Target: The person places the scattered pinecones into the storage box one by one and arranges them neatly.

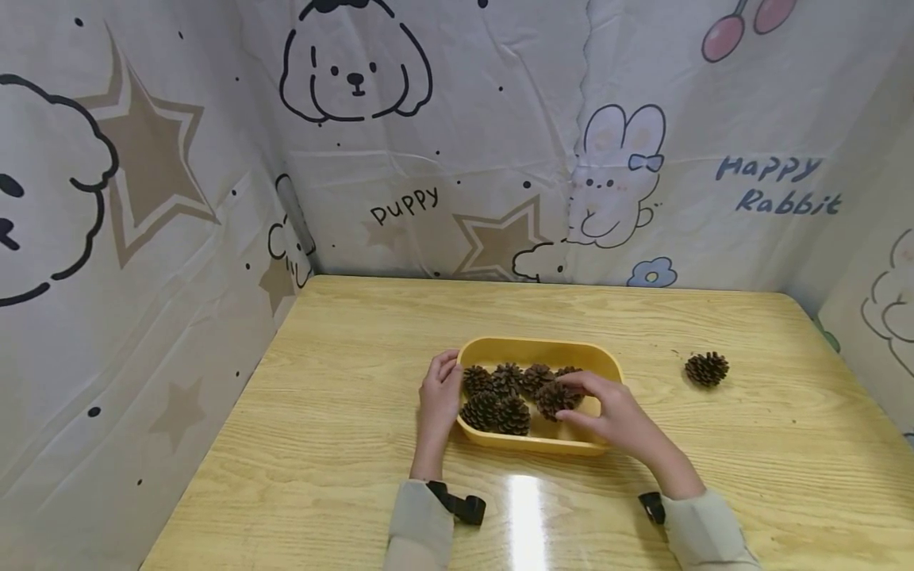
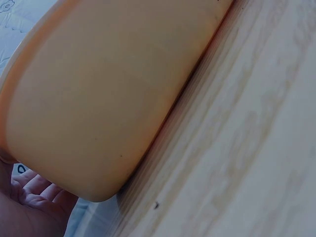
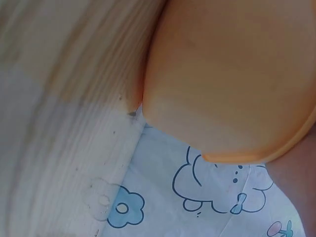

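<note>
A yellow plastic tub (image 1: 535, 446) with rounded corners holds several brown pine cones, one of them a pine cone (image 1: 512, 415) near its front wall. At the tub's left end my left hand (image 1: 439, 392) holds the rim, thumb on the edge and fingers along the outside. The left wrist view shows that hand (image 2: 42, 205) beside the tub wall (image 2: 94, 98). My right hand (image 1: 620, 411) reaches over the right side and grips a pine cone (image 1: 553, 400) between thumb and fingers, inside the tub. Only the tub's outer wall (image 3: 227, 84) and part of the hand show in the right wrist view.
Right of the tub, a single pine cone (image 1: 707, 369) lies on the wooden table (image 1: 321, 412), with small dark crumbs nearby. Printed cloth (image 1: 443, 143) hangs behind the table and along its sides.
</note>
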Demonstrator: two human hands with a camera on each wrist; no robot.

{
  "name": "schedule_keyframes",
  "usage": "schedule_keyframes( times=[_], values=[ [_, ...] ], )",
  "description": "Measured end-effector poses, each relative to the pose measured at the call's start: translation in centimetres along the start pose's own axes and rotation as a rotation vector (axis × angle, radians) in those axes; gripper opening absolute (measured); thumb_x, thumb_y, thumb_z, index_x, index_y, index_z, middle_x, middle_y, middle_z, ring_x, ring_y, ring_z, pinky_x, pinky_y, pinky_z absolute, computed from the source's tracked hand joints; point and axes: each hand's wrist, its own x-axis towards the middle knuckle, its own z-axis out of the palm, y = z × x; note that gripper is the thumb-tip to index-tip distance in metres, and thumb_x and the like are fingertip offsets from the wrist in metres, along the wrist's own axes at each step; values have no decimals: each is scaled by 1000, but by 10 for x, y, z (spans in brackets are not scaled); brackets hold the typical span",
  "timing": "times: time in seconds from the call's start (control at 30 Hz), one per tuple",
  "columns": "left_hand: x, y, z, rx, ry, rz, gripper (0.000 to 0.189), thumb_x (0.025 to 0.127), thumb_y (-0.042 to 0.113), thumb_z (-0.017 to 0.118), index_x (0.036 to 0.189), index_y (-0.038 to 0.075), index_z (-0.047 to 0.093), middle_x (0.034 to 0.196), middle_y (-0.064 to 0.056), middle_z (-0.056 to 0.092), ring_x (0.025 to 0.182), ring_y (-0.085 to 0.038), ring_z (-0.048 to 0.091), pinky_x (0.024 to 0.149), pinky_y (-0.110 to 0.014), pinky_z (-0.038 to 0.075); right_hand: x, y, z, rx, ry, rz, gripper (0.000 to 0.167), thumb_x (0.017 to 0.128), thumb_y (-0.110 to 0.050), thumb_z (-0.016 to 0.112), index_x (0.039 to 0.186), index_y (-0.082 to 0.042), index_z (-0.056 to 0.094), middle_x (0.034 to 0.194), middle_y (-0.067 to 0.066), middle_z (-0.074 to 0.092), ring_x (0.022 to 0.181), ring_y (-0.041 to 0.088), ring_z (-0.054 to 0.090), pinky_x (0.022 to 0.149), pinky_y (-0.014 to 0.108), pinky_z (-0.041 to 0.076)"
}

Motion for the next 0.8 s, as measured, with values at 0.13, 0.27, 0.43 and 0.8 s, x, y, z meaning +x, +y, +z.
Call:
schedule_keyframes(
  times=[0.13,0.27,0.43,0.8],
  values=[
    [-1,1,0,4,-5,-8,31,99,24,53,127,15,59,133,-11,64,125,-27,59,104,-46,49,1,-3,0,2,-67,51,46,83,-19,77,124,-4,62,116,10,69,99,28,68,85,44,58],
    [-1,2,0,11,-5,-7,31,99,25,53,127,16,59,133,-10,64,124,-27,60,103,-45,50,2,-6,0,5,-122,90,46,84,-21,76,124,-3,61,116,12,68,99,28,67,86,46,57],
    [-1,3,0,4,0,-11,31,98,24,53,127,15,60,132,-11,64,125,-27,60,103,-45,50,4,-7,0,1,-177,117,45,86,-22,74,125,-2,61,119,14,67,102,29,67,86,46,57],
    [0,1,0,0,0,-11,31,98,24,53,127,16,60,133,-10,64,125,-26,60,104,-45,50,6,-7,1,-13,-274,136,45,88,-24,72,125,-2,60,122,16,66,111,34,63,90,48,55]
  ],
)
